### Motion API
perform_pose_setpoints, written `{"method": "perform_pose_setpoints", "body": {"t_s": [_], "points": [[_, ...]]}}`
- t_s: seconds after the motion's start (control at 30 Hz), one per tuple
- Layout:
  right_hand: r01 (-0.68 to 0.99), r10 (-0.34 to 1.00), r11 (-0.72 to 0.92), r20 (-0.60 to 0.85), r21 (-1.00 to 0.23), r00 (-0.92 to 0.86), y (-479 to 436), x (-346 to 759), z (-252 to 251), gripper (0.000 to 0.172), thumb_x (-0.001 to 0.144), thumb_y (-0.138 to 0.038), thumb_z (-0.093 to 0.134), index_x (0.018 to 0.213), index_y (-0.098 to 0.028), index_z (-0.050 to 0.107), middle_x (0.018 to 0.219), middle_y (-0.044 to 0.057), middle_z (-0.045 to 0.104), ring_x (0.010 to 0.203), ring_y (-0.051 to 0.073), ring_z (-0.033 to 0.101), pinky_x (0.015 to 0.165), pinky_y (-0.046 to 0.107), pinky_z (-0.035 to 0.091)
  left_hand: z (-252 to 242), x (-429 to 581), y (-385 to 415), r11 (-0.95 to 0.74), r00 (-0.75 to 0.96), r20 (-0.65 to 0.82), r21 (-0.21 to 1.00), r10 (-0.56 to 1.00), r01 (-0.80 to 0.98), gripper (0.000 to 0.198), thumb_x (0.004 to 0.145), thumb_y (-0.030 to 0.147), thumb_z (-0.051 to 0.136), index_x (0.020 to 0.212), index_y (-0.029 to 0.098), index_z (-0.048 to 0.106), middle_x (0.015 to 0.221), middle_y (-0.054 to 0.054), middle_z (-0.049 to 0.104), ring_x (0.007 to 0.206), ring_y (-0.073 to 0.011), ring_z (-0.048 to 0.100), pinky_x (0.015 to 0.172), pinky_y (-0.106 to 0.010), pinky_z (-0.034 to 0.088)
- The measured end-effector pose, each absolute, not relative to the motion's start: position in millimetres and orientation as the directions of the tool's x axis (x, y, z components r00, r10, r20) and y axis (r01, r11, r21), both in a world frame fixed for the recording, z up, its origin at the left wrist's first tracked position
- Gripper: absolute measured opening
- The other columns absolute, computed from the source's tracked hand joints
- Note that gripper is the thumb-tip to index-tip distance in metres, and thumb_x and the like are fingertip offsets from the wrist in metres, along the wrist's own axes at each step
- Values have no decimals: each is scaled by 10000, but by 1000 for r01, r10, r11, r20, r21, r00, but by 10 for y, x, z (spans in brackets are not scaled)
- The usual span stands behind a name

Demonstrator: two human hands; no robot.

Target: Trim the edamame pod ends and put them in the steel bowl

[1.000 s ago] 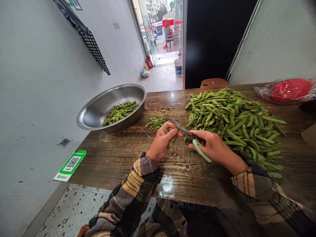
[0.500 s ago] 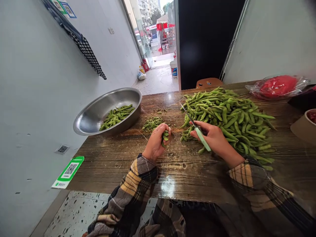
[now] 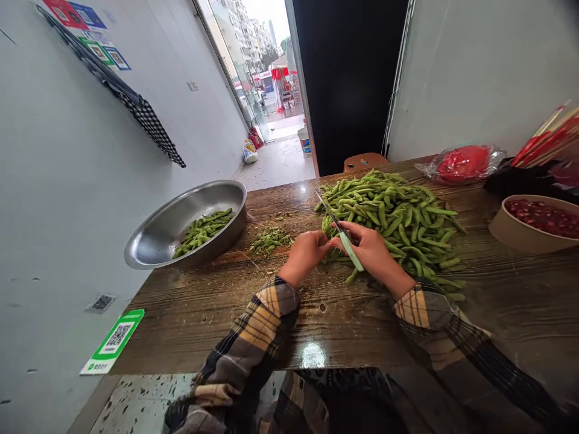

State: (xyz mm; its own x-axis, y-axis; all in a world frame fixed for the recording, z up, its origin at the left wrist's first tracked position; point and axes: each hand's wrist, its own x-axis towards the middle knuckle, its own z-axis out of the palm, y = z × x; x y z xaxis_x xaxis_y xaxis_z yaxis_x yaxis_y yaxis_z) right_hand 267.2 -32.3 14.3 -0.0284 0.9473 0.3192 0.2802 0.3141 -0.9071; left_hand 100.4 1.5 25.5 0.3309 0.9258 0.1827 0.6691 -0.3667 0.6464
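My left hand (image 3: 308, 256) is closed, back of the hand towards me, with its fingertips meeting those of my right hand. The edamame pods it held a moment ago are hidden behind the fingers now. In my right hand (image 3: 368, 250) is a pair of scissors (image 3: 347, 246) with a pale green handle, blades pointing up and away to the left. Just beyond the right hand lies a big heap of edamame pods (image 3: 398, 211). A small pile of green trimmings (image 3: 270, 240) sits left of my left hand.
A wide steel basin (image 3: 149, 241) with some pods inside stands at the table's left. On the right are a bag of red plastic (image 3: 465, 163) and a paper bowl (image 3: 520, 229) of dark red pieces. A QR card (image 3: 115, 340) lies at the wooden table's (image 3: 217, 325) left edge.
My left hand has moved right and turned over, closing the gap to my right hand and hiding its pods. The view has shifted right, showing more of the bowl.
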Motion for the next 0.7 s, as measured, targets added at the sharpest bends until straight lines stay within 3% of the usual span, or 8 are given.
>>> {"method": "perform_pose_setpoints", "body": {"t_s": [0.1,0.2,0.3,0.4,0.53,0.7], "points": [[286,946,316,323,-904,-24,-304,2678,129,492,764,-397,677,1192,-155,650,1012,81,728,906,237,662,795,356,522,204,1079,84,-351,351,124,607,928,713,170,648,219,702,547,161,577,518,18,518,537,-106,395,524,-236,266],[270,947,310,320,-911,-10,-298,2679,135,494,765,-397,677,1187,-143,647,1006,85,729,888,235,666,797,360,524,210,1039,71,-326,369,100,709,924,625,148,663,240,690,583,150,605,554,19,544,566,-106,424,548,-223,315],[257,944,319,328,-912,-7,-311,2666,170,475,763,-389,680,1176,-156,652,1030,82,732,904,236,671,816,362,523,274,899,-5,-225,327,86,881,941,416,198,691,318,698,681,135,623,617,18,561,586,-95,452,559,-206,355],[270,938,338,346,-902,-17,-340,2638,217,463,761,-403,683,1156,-161,666,1025,78,740,893,234,683,806,355,530,338,720,-105,1,234,-29,993,972,120,298,692,385,728,741,155,545,586,57,487,487,-56,381,453,-173,300],[296,943,323,332,-899,-19,-383,2605,243,469,768,-426,675,1159,-167,669,1058,84,736,930,246,684,830,371,531,365,546,-210,179,282,-130,971,951,-156,343,672,359,771,760,159,506,666,43,536,447,-22,332,387,-151,251],[340,966,258,248,-904,-74,-429,2586,237,519,764,-450,675,1190,-154,656,1076,100,729,952,265,676,826,373,530,343,463,-261,222,336,-133,944,933,-243,300,727,322,739,926,136,612,779,-12,603,490,-20,394,403,-143,285]]}}
